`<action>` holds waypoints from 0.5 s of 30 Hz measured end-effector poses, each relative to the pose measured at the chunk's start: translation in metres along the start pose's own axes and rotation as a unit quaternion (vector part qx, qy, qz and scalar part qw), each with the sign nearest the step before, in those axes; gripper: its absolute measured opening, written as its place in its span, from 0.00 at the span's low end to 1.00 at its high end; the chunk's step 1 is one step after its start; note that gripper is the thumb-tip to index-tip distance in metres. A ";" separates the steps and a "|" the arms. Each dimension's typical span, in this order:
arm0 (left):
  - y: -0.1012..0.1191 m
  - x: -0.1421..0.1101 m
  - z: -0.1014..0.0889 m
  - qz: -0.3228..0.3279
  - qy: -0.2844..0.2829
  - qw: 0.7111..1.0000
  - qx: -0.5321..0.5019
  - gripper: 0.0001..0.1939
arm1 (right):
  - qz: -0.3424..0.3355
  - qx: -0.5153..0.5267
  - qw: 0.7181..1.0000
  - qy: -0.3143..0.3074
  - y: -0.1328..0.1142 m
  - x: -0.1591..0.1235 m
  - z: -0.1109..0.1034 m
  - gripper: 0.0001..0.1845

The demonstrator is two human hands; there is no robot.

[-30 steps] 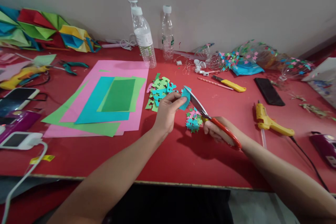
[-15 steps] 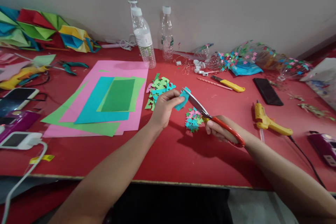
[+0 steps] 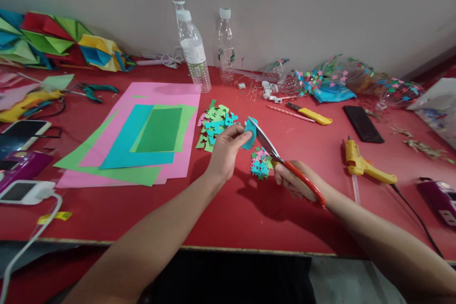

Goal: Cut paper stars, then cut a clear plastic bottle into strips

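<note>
Between the thumb and fingers of my left hand (image 3: 228, 149) is a small piece of blue paper (image 3: 251, 134), held up above the table. My right hand (image 3: 294, 178) grips red-handled scissors (image 3: 268, 145), whose blades point up and left and meet the paper's upper edge. Below the blades lies a small heap of pink, blue and green paper stars (image 3: 261, 165). Just behind my left hand is a pile of green and blue paper scraps (image 3: 215, 123), partly covered by the hand.
Coloured paper sheets (image 3: 160, 128) lie at left. Plastic bottles (image 3: 194, 54) stand by the wall. A yellow utility knife (image 3: 315, 115), a black phone (image 3: 363, 123) and a yellow glue gun (image 3: 356, 161) with a cord lie at right. The table's front edge (image 3: 242, 249) is near my body.
The blue paper has turned more upright in my left hand. Both the scissors and my right hand have shifted slightly left and down.
</note>
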State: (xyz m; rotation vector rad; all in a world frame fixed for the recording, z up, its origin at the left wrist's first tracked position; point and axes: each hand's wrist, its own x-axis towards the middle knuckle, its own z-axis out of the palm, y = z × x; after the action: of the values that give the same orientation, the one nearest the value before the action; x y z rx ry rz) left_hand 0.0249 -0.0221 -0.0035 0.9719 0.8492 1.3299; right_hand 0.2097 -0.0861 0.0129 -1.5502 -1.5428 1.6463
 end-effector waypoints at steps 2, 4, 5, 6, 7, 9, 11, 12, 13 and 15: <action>-0.002 0.000 0.001 -0.009 0.007 1.000 -0.014 0.09 | 0.000 -0.003 1.000 0.003 0.002 0.001 0.002 0.32; -0.004 -0.001 0.002 -0.015 0.009 0.999 -0.029 0.10 | -0.001 -0.006 1.000 0.008 0.003 0.002 0.003 0.31; -0.004 -0.001 0.002 -0.017 0.011 0.999 -0.034 0.10 | -0.001 -0.007 1.000 0.010 0.003 0.002 0.004 0.31; -0.004 -0.001 0.002 -0.019 0.013 0.999 -0.036 0.10 | 0.000 -0.007 1.000 0.012 0.003 0.002 0.004 0.31; -0.004 -0.001 0.002 -0.021 0.016 0.999 -0.037 0.10 | 0.003 -0.008 1.000 0.014 0.003 0.002 0.005 0.31; -0.004 -0.001 0.003 -0.025 0.017 0.999 -0.036 0.10 | 0.009 -0.013 1.000 0.017 0.003 0.001 0.005 0.31; -0.003 -0.001 0.002 -0.026 0.015 0.999 -0.033 0.09 | 0.017 -0.020 0.999 0.023 0.002 0.001 0.005 0.31; -0.003 0.000 0.002 -0.025 0.014 0.999 -0.033 0.09 | 0.020 -0.022 0.999 0.026 0.002 0.001 0.005 0.31; -0.003 0.000 0.002 -0.024 0.013 0.999 -0.033 0.09 | 0.021 -0.023 0.999 0.028 0.001 0.001 0.004 0.31; -0.003 0.000 0.001 -0.022 0.010 0.999 -0.036 0.09 | 0.023 -0.019 0.999 0.028 0.001 0.002 0.003 0.30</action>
State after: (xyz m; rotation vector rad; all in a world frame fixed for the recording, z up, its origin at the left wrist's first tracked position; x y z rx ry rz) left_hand 0.0273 -0.0223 -0.0058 0.8803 0.8282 1.3270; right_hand 0.2069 -0.0866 0.0104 -1.6484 -1.5283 1.5935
